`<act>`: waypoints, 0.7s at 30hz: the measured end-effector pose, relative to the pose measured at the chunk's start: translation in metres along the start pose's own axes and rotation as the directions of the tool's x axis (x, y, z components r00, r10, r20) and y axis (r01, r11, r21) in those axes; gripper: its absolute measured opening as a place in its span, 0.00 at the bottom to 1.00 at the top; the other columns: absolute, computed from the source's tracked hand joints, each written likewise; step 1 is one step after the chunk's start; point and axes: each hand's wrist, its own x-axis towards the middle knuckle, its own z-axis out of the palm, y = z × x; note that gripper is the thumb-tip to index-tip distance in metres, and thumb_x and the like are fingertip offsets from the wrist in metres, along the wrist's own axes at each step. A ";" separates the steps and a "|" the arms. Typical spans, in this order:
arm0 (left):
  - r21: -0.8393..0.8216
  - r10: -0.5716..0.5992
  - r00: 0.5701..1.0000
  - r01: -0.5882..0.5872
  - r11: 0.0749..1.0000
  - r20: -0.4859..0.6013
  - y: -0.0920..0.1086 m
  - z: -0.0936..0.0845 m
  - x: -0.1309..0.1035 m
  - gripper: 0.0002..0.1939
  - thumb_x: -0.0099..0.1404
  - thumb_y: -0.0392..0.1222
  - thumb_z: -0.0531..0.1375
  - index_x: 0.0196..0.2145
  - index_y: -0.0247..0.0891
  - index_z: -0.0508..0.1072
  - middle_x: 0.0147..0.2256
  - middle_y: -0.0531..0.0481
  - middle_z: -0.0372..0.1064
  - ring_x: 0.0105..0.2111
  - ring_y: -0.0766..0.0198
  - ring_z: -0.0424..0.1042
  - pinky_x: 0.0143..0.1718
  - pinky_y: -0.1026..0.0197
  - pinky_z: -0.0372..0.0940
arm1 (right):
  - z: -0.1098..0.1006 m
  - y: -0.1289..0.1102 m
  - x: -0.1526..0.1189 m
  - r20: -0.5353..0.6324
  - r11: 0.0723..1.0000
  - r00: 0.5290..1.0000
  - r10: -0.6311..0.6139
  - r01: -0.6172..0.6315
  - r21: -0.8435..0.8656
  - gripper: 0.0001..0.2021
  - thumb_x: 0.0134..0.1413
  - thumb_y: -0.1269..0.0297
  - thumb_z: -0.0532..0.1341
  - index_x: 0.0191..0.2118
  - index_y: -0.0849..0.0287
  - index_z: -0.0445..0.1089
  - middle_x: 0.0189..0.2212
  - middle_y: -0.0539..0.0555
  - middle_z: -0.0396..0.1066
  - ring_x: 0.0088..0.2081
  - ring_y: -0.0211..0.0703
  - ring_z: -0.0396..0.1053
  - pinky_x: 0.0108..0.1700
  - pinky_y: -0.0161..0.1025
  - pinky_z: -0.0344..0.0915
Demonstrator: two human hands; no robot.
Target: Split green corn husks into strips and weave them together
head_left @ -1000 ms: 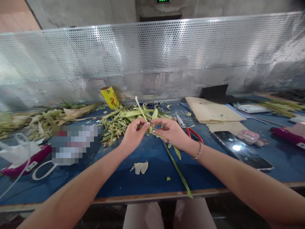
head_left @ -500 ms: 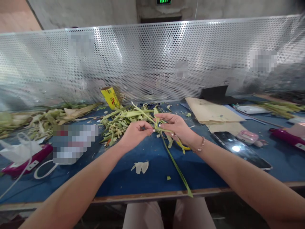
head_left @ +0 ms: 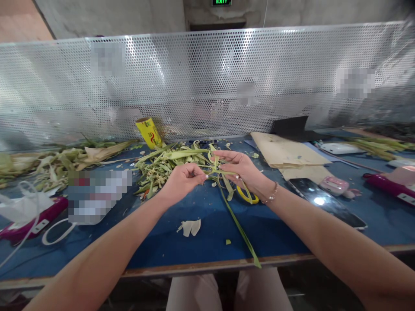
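— What are the two hands doing?

— They meet over the middle of the blue table (head_left: 201,250). The left hand (head_left: 181,181) is curled almost into a fist, thumb and fingertips pinched together on thin green leaf strips (head_left: 215,172). The right hand (head_left: 241,170) faces it, fingers bent and closed on the same strips from the other side.

— Where do the strips go from there?

— They are held just above the tabletop, between the two hands. One long leaf (head_left: 240,226) hangs down from the right hand and runs toward the person across the blue surface, its tip reaching the wooden front edge.

— What lies behind the hands?

— A pile of green trimmings (head_left: 162,166), close behind the knuckles. A yellow roll (head_left: 149,132) stands tilted at its far side, against the perforated metal screen (head_left: 207,82).

— And under the right wrist?

— A yellow ring-shaped thing (head_left: 248,196) on the table, partly covered by the wrist; I cannot tell what it is. The wrist itself wears a thin bracelet (head_left: 271,194).

— Anything nearer the person?

— A pale leaf scrap (head_left: 189,226) lies alone on the blue, below the left hand.

— What about the right side?

— Brown paper sheets (head_left: 285,153), and nearer, a phone (head_left: 324,203) lying face up with a small pink case (head_left: 333,185) just beside it.

— And the left?

— Another heap of husks (head_left: 65,157) along the back, and a magenta object (head_left: 29,220) near the edge under white plastic.
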 end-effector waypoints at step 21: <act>0.238 0.281 0.960 -0.276 0.931 0.014 -0.009 -0.002 0.000 0.11 0.59 0.45 0.51 0.31 0.36 0.68 0.28 0.48 0.66 0.28 0.65 0.64 0.31 0.61 0.61 | -0.006 -0.002 -0.002 0.051 0.996 0.997 -0.054 0.058 -0.073 0.16 0.42 0.70 0.63 0.42 0.57 0.68 0.36 0.50 0.69 0.13 0.19 0.45 0.11 0.25 0.45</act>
